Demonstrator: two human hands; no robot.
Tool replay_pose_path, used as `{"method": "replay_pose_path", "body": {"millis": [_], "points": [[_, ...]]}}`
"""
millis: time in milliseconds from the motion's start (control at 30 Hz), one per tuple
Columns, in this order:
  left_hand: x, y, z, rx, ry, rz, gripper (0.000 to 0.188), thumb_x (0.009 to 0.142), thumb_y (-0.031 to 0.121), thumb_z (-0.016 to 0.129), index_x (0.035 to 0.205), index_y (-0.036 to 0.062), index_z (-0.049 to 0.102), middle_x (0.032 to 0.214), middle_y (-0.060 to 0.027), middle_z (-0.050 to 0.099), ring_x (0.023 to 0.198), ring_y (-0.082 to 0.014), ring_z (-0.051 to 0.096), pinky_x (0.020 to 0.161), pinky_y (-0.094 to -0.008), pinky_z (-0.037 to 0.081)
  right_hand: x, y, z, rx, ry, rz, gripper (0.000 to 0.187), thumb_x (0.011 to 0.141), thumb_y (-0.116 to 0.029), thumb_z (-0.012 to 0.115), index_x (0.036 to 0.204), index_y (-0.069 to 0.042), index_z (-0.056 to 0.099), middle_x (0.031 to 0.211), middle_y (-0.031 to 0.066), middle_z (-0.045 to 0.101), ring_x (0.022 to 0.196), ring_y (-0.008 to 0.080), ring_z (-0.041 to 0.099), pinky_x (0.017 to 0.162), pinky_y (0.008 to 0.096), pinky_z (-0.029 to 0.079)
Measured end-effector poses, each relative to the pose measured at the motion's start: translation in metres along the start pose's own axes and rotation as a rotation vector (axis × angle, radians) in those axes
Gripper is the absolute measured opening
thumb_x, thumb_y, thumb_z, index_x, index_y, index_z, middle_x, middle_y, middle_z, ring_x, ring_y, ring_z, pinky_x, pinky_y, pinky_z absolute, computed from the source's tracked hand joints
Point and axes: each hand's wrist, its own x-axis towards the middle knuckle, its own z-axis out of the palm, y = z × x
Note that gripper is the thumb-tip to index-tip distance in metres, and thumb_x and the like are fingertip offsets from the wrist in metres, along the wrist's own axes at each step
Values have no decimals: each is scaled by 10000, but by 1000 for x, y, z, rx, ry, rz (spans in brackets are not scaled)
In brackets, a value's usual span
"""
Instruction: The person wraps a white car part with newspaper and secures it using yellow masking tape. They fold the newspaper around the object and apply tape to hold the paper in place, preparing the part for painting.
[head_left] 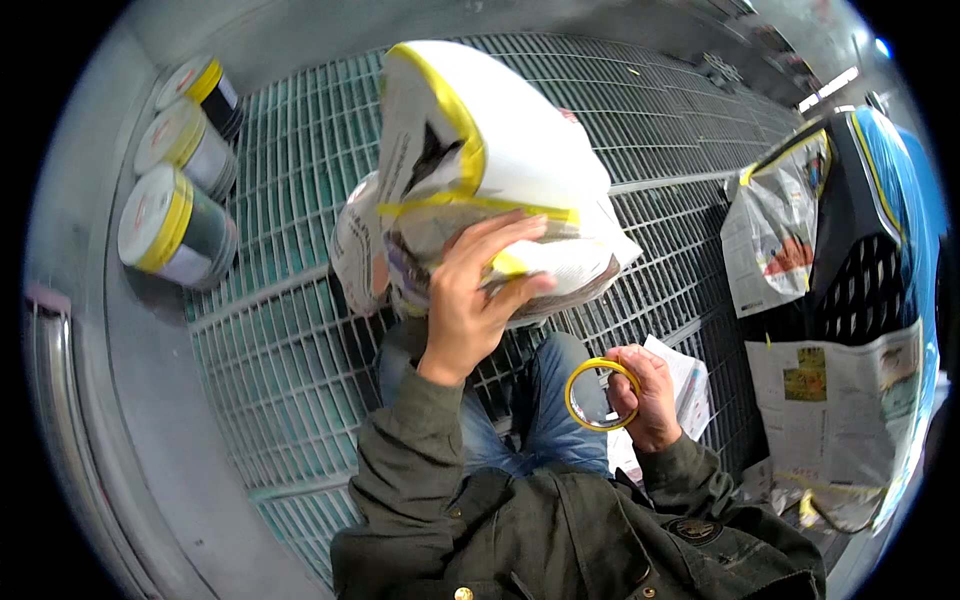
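In front of my knees stands a bulky object wrapped in newspaper (540,120), its kind hidden by the covering. Strips of yellow masking tape (468,130) run along the paper's seams, and a small dark patch shows through a gap on its left side. My left hand (475,280) lies against the near face of the wrapping, fingers spread over the paper and tape. Lower and to the right, away from the wrapped object, my right hand (648,395) grips a roll of yellow masking tape (573,405) by its right side.
Metal floor grating (290,400) spreads beneath me. Three buckets with yellow bands (165,240) line the left wall. To the right stands a dark car part (865,270), partly masked with newspaper and blue film. Loose newspaper sheets (692,385) lie beside my right hand.
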Motion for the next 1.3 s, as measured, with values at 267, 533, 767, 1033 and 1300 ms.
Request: {"method": "replay_pose_path", "body": {"millis": [267,533,767,1033,1300], "points": [[-2,8,6,-144,152,-35,524,927,417,716,1296,48,677,1244,-142,710,1206,-309,640,1027,-413,490,-9,0,-14,-64,-49,-34,235,1045,-218,548,1026,-17,668,557,1,512,405,60,389,401,219,303],[-3,9,22,81,269,-16,316,1049,271,580,1200,18,695,1109,-136,747,1050,-321,695,917,-389,539,-21,10,-16,27,-110,-27,220,1037,-173,565,997,7,686,606,29,573,436,60,417,434,208,329],[1,15,13,73,222,31,440,1115,311,434,1254,-30,674,1123,-139,758,1050,-216,721,929,-322,535,-25,15,-20,-1,-112,-47,219,1026,-178,568,1020,12,678,620,36,581,430,66,427,426,210,331],[0,23,4,-68,160,-134,483,1119,329,407,1221,-68,663,1213,-190,705,1132,-245,673,1017,-374,507,-27,25,-35,81,-108,-22,229,1035,-175,588,1033,14,717,668,17,627,479,35,452,461,185,338],[21,32,-1,54,-44,-141,431,1095,359,497,1077,-36,669,1148,-182,740,1081,-184,654,1031,-345,451,-19,61,-72,146,-44,-37,235,1046,-206,588,1107,-1,686,713,17,641,486,37,486,451,200,376]]}}
